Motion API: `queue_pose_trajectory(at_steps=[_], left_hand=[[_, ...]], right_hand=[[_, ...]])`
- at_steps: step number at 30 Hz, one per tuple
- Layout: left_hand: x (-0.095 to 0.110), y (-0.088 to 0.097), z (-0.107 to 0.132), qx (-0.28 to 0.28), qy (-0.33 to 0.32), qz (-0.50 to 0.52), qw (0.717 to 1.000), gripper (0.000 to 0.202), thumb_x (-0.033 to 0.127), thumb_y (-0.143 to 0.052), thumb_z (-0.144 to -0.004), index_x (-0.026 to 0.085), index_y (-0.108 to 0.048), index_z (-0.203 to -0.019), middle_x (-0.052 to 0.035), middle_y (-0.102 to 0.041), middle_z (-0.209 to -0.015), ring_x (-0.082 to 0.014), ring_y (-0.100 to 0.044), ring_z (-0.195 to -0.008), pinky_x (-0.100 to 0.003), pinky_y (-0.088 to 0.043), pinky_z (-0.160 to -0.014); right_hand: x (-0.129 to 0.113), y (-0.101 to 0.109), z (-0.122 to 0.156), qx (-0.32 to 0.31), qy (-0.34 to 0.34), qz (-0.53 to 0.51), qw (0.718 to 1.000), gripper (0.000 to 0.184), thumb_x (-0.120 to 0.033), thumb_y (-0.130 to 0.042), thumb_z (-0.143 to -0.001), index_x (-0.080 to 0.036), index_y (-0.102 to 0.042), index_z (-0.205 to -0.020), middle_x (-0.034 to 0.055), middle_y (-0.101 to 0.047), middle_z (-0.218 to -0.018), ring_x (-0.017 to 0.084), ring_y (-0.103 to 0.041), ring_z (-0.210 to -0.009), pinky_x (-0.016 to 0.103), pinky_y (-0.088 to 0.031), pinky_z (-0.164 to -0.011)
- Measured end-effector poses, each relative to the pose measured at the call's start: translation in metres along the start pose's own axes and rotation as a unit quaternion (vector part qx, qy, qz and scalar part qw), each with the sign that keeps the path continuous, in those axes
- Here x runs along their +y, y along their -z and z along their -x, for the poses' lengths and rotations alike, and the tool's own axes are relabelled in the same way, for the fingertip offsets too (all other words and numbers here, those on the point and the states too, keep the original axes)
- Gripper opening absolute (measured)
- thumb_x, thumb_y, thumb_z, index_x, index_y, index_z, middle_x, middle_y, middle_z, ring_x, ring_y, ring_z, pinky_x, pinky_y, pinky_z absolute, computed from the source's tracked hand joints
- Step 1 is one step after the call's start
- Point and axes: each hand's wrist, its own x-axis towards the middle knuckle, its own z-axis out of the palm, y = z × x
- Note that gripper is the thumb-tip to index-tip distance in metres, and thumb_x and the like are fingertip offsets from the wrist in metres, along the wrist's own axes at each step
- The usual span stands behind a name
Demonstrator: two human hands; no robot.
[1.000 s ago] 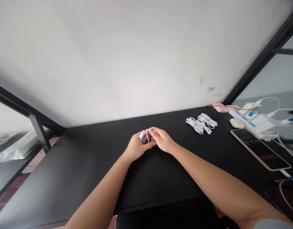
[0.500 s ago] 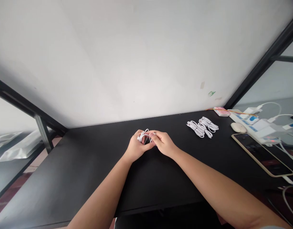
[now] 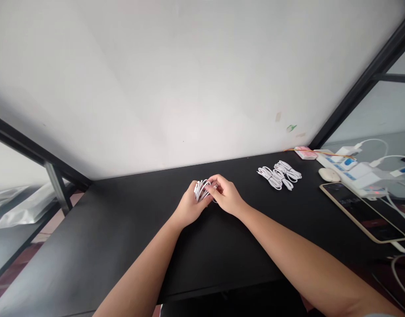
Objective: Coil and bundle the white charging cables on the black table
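Both hands meet over the middle of a black table. My left hand is closed round a coiled white cable, whose loops stick out above its fingers. My right hand pinches the same cable from the right, fingers curled against the coil. Further right on the table lies a small pile of coiled white cables, apart from both hands.
At the right edge lie a phone with a cable plugged in, a white mouse, a white power strip with chargers and cords, and a pink packet. A white wall stands behind the table; black frame bars flank it.
The hands stay in place while the fingers work the coil; the cable loops have shifted slightly right between the hands. The camera view moved a little.
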Motion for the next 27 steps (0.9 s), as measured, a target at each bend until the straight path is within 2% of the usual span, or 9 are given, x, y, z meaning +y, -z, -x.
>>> queue_pose_trajectory(at_steps=[3, 6, 8, 10, 13, 15, 19, 24, 27], left_hand=[[0.0, 0.003, -0.001, -0.003, -0.015, -0.018, 1.0, 0.029, 0.045, -0.064, -0.09, 0.018, -0.055, -0.095, 0.0003, -0.06, -0.082, -0.013, -0.055, -0.073, -0.026, -0.044, -0.067], [0.001, 0.005, -0.002, -0.034, -0.008, -0.042, 0.999, 0.033, 0.045, -0.059, -0.093, 0.016, -0.055, -0.077, 0.0015, -0.055, -0.069, -0.0106, -0.048, -0.063, -0.024, -0.037, -0.059], [0.0, 0.006, -0.002, -0.053, 0.0, -0.044, 0.998, 0.033, 0.04, -0.057, -0.092, 0.015, -0.055, -0.072, 0.0012, -0.055, -0.065, -0.01, -0.048, -0.059, -0.023, -0.037, -0.056], [0.001, 0.007, -0.002, -0.083, 0.018, -0.031, 0.996, 0.031, 0.033, -0.051, -0.093, 0.015, -0.057, -0.069, 0.0004, -0.057, -0.061, -0.0095, -0.05, -0.053, -0.023, -0.038, -0.052], [0.004, 0.006, 0.001, -0.154, 0.058, -0.031, 0.986, 0.027, 0.021, -0.043, -0.089, 0.015, -0.06, -0.069, 0.0002, -0.059, -0.055, -0.0086, -0.048, -0.041, -0.022, -0.036, -0.045], [0.007, 0.005, 0.003, -0.183, 0.054, -0.051, 0.98, 0.024, 0.017, -0.043, -0.086, 0.015, -0.061, -0.07, 0.0004, -0.06, -0.054, -0.0091, -0.05, -0.043, -0.021, -0.038, -0.046], [0.014, 0.003, 0.006, -0.158, 0.018, -0.109, 0.981, 0.016, 0.021, -0.051, -0.086, 0.016, -0.062, -0.076, -0.0011, -0.065, -0.07, -0.0125, -0.057, -0.061, -0.022, -0.04, -0.054], [0.018, -0.001, 0.008, -0.13, 0.011, -0.156, 0.979, 0.014, 0.026, -0.053, -0.089, 0.017, -0.062, -0.081, -0.0004, -0.066, -0.075, -0.0145, -0.059, -0.068, -0.024, -0.04, -0.058], [0.018, 0.0, 0.008, -0.101, -0.005, -0.142, 0.985, 0.024, 0.038, -0.051, -0.095, 0.018, -0.061, -0.086, 0.0005, -0.063, -0.076, -0.013, -0.054, -0.066, -0.025, -0.039, -0.059]], right_hand=[[0.002, 0.001, -0.001, 0.018, -0.018, -0.023, 0.999, 0.035, -0.05, -0.066, -0.089, -0.023, -0.052, -0.108, -0.0059, -0.052, -0.067, 0.012, -0.051, -0.059, 0.027, -0.042, -0.059], [0.001, 0.001, 0.0, -0.048, -0.014, -0.027, 0.998, 0.036, -0.049, -0.068, -0.088, -0.023, -0.055, -0.108, -0.0074, -0.047, -0.065, 0.011, -0.046, -0.057, 0.026, -0.039, -0.058], [0.0, 0.001, 0.001, -0.09, 0.002, -0.023, 0.996, 0.034, -0.047, -0.072, -0.085, -0.023, -0.057, -0.104, -0.0078, -0.046, -0.064, 0.01, -0.044, -0.057, 0.025, -0.038, -0.057], [-0.002, 0.0, 0.003, -0.106, 0.009, -0.02, 0.994, 0.035, -0.045, -0.076, -0.081, -0.023, -0.057, -0.101, -0.0085, -0.046, -0.063, 0.01, -0.043, -0.055, 0.024, -0.037, -0.055], [-0.007, -0.002, 0.005, -0.099, 0.016, -0.001, 0.995, 0.034, -0.042, -0.079, -0.078, -0.023, -0.056, -0.094, -0.0094, -0.045, -0.06, 0.009, -0.042, -0.053, 0.024, -0.036, -0.054], [-0.01, -0.002, 0.006, -0.091, 0.031, 0.031, 0.995, 0.031, -0.04, -0.08, -0.077, -0.023, -0.058, -0.091, -0.0092, -0.044, -0.059, 0.009, -0.041, -0.052, 0.023, -0.035, -0.053], [-0.015, -0.004, 0.008, -0.078, 0.068, 0.093, 0.99, 0.024, -0.038, -0.076, -0.081, -0.023, -0.06, -0.091, -0.0068, -0.053, -0.066, 0.009, -0.046, -0.056, 0.023, -0.036, -0.056], [-0.014, -0.002, 0.006, -0.066, 0.099, 0.125, 0.985, 0.018, -0.038, -0.062, -0.092, -0.022, -0.058, -0.085, -0.0038, -0.06, -0.071, 0.01, -0.051, -0.06, 0.024, -0.037, -0.06], [-0.011, 0.002, 0.004, -0.042, 0.083, 0.113, 0.989, 0.022, -0.04, -0.057, -0.095, -0.022, -0.058, -0.083, -0.0036, -0.057, -0.068, 0.011, -0.048, -0.058, 0.025, -0.036, -0.058]])
